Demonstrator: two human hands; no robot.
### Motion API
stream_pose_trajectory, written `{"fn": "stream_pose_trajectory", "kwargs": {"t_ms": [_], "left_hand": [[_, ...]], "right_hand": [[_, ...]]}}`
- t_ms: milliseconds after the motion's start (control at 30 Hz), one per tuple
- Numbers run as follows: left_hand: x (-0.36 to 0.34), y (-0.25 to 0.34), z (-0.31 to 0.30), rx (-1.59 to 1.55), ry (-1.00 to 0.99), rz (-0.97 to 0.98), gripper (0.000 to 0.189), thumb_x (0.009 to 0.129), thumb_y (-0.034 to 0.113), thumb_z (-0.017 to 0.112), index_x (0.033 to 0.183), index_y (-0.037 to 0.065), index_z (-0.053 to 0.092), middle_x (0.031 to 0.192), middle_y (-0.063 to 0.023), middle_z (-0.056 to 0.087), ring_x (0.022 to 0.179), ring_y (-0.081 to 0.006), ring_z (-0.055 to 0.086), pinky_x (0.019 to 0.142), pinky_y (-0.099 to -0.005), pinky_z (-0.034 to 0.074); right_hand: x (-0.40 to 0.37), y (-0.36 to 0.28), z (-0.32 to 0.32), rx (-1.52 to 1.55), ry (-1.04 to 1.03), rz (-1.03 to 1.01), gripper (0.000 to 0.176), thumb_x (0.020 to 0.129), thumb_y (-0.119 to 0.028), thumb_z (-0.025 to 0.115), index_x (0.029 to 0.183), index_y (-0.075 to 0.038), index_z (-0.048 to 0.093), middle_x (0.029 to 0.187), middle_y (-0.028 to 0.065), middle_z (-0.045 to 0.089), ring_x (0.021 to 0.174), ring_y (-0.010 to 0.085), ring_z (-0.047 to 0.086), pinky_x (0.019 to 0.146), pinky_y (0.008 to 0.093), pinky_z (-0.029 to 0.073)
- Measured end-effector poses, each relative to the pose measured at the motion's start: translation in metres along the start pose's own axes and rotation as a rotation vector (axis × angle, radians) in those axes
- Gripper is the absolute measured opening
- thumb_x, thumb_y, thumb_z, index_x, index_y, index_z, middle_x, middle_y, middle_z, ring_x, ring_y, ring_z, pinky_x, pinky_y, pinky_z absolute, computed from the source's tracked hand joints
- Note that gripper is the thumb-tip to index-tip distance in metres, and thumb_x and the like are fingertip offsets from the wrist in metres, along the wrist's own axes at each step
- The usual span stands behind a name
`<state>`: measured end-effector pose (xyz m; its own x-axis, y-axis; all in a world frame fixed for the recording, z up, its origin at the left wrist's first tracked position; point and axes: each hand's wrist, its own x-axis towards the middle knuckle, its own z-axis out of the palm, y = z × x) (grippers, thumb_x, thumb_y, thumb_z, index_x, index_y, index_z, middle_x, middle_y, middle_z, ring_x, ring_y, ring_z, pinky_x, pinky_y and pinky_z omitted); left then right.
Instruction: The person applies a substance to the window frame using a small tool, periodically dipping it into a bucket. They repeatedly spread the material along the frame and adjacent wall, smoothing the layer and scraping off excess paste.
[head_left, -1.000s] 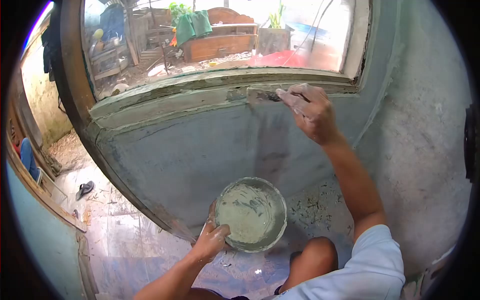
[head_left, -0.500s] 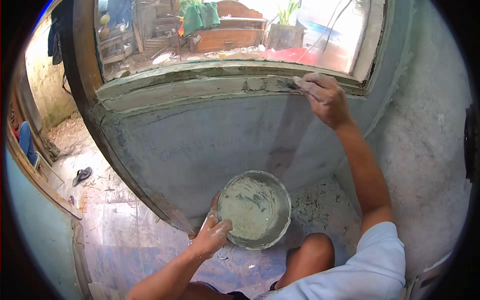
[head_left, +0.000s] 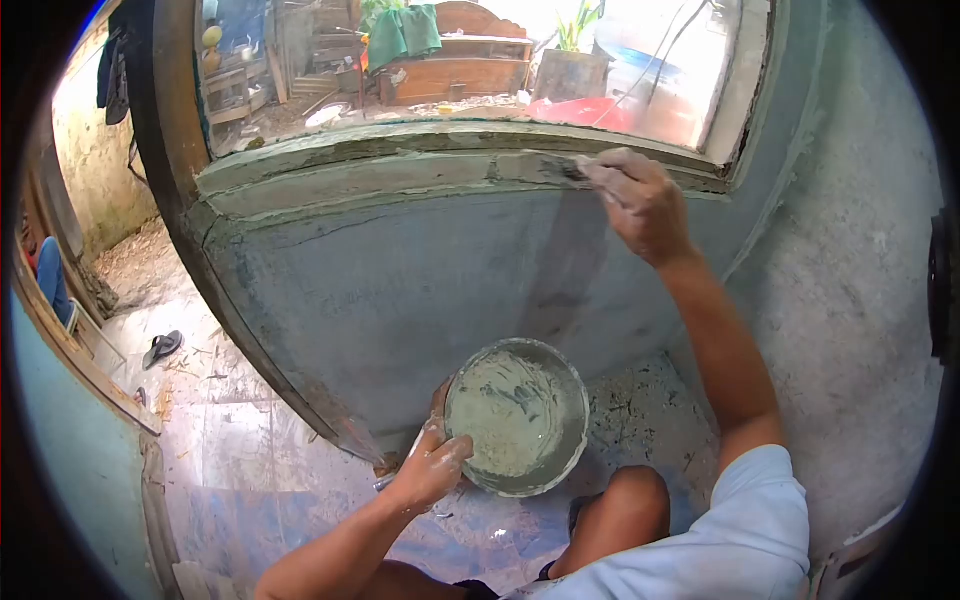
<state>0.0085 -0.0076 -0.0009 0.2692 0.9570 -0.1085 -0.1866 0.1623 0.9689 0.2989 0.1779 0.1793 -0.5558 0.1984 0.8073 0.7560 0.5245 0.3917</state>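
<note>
My left hand (head_left: 436,466) is closed on the left rim of a round bowl (head_left: 581,420), thumb over the edge and fingers behind. Pale grey-green paste (head_left: 505,420) coats the inside of the bowl, with darker streaks in it. Up at the window, my right hand (head_left: 638,195) pinches a small paintbrush (head_left: 565,170). Its dark bristles touch the window sill (head_left: 400,180), near the sill's right part; the handle is hidden by my fingers. Paste smears both hands. The sill carries the same grey-green coat along its length.
Below the sill is a grey wall panel (head_left: 400,270). A rough wall (head_left: 850,300) rises close on my right. Debris (head_left: 635,410) lies on the floor beyond the bowl. At left are a doorway, a black sandal (head_left: 163,349) and a person's blue-clad leg (head_left: 52,280).
My right hand has moved a little left along the sill with the paintbrush. The bowl in my left hand has shifted slightly to the right.
</note>
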Motion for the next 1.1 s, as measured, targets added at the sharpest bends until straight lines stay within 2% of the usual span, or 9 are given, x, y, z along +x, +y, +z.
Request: {"fn": "stream_pose_trajectory", "kwargs": {"t_ms": [167, 267, 567, 633, 733, 867, 900, 967, 1100], "left_hand": [[0.006, -0.007, -0.003, 0.012, -0.031, 0.103, 0.089, 0.08, -0.005, 0.046, 0.164, 0.005, 0.018, 0.145, -0.0143, 0.051, 0.127, -0.0217, 0.05, 0.107, -0.0318, 0.042], [0.008, -0.004, -0.001, 0.009, -0.04, 0.073, 0.089, 0.08, -0.005, 0.047, 0.164, 0.005, 0.018, 0.144, -0.0139, 0.051, 0.127, -0.0213, 0.051, 0.107, -0.031, 0.041], [-0.004, 0.001, -0.003, 0.0, -0.006, 0.074, 0.087, 0.08, -0.005, 0.046, 0.163, 0.004, 0.021, 0.142, -0.014, 0.052, 0.125, -0.0206, 0.051, 0.105, -0.03, 0.042], [-0.002, 0.002, -0.002, 0.012, 0.002, 0.067, 0.086, 0.08, -0.005, 0.045, 0.163, 0.003, 0.022, 0.142, -0.0133, 0.052, 0.125, -0.0201, 0.05, 0.105, -0.0292, 0.041], [0.007, -0.004, -0.001, 0.03, -0.004, 0.11, 0.085, 0.08, -0.005, 0.045, 0.162, 0.003, 0.023, 0.14, -0.0122, 0.053, 0.124, -0.0194, 0.05, 0.103, -0.0283, 0.042], [0.012, -0.009, -0.002, 0.039, -0.028, 0.074, 0.085, 0.081, -0.004, 0.046, 0.162, 0.003, 0.023, 0.14, -0.0114, 0.053, 0.121, -0.0177, 0.051, 0.1, -0.0272, 0.043], [0.01, -0.007, -0.001, 0.046, -0.03, 0.065, 0.085, 0.081, -0.004, 0.046, 0.162, 0.003, 0.023, 0.14, -0.0114, 0.053, 0.121, -0.0177, 0.051, 0.1, -0.0272, 0.043], [0.008, 0.001, 0.0, 0.019, -0.023, 0.014, 0.086, 0.081, -0.004, 0.046, 0.163, 0.003, 0.022, 0.141, -0.0112, 0.052, 0.12, -0.0176, 0.051, 0.098, -0.0269, 0.043], [0.008, 0.0, 0.0, 0.036, -0.038, 0.074, 0.087, 0.08, -0.004, 0.046, 0.163, 0.003, 0.022, 0.142, -0.0109, 0.052, 0.12, -0.0177, 0.052, 0.097, -0.0263, 0.044]], "right_hand": [[0.002, -0.006, -0.007, 0.159, 0.061, 0.024, 0.035, 0.085, -0.005, 0.077, 0.119, -0.017, 0.078, 0.104, 0.0028, 0.071, 0.088, 0.0234, 0.069, 0.078, 0.0359, 0.057], [0.021, -0.022, 0.009, 0.168, 0.051, -0.027, 0.036, 0.086, -0.006, 0.077, 0.12, -0.018, 0.077, 0.104, 0.0012, 0.07, 0.091, 0.0221, 0.069, 0.082, 0.0365, 0.057], [-0.012, 0.034, -0.006, 0.086, -0.013, -0.013, 0.043, 0.085, -0.002, 0.074, 0.123, -0.021, 0.077, 0.106, -0.0008, 0.071, 0.098, 0.0219, 0.069, 0.088, 0.0391, 0.056], [-0.006, 0.039, -0.025, -0.016, -0.062, -0.093, 0.044, 0.084, -0.002, 0.074, 0.123, -0.022, 0.077, 0.105, -0.0011, 0.071, 0.1, 0.0196, 0.067, 0.092, 0.0359, 0.053], [0.041, 0.037, -0.04, -0.153, -0.093, -0.343, 0.037, 0.088, -0.004, 0.072, 0.117, -0.027, 0.079, 0.105, -0.0044, 0.071, 0.1, 0.0166, 0.065, 0.107, 0.0402, 0.041], [0.116, 0.025, -0.031, -0.215, -0.238, -0.59, 0.022, 0.094, -0.014, 0.07, 0.105, -0.03, 0.08, 0.102, -0.0053, 0.072, 0.106, 0.0135, 0.065, 0.113, 0.0439, 0.034], [0.13, 0.018, -0.03, -0.225, -0.288, -0.659, 0.021, 0.094, -0.011, 0.07, 0.105, -0.026, 0.081, 0.104, -0.0013, 0.073, 0.105, 0.0165, 0.067, 0.106, 0.0423, 0.044], [0.156, -0.033, -0.064, -0.3, -0.608, -0.594, 0.03, 0.096, -0.007, 0.06, 0.097, -0.029, 0.08, 0.094, -0.0024, 0.066, 0.105, 0.0165, 0.065, 0.104, 0.0446, 0.042], [0.174, -0.029, -0.041, -0.294, -0.587, -0.703, 0.019, 0.089, -0.005, 0.064, 0.083, -0.018, 0.076, 0.092, -0.0007, 0.065, 0.105, 0.0191, 0.065, 0.101, 0.0411, 0.041]]}}
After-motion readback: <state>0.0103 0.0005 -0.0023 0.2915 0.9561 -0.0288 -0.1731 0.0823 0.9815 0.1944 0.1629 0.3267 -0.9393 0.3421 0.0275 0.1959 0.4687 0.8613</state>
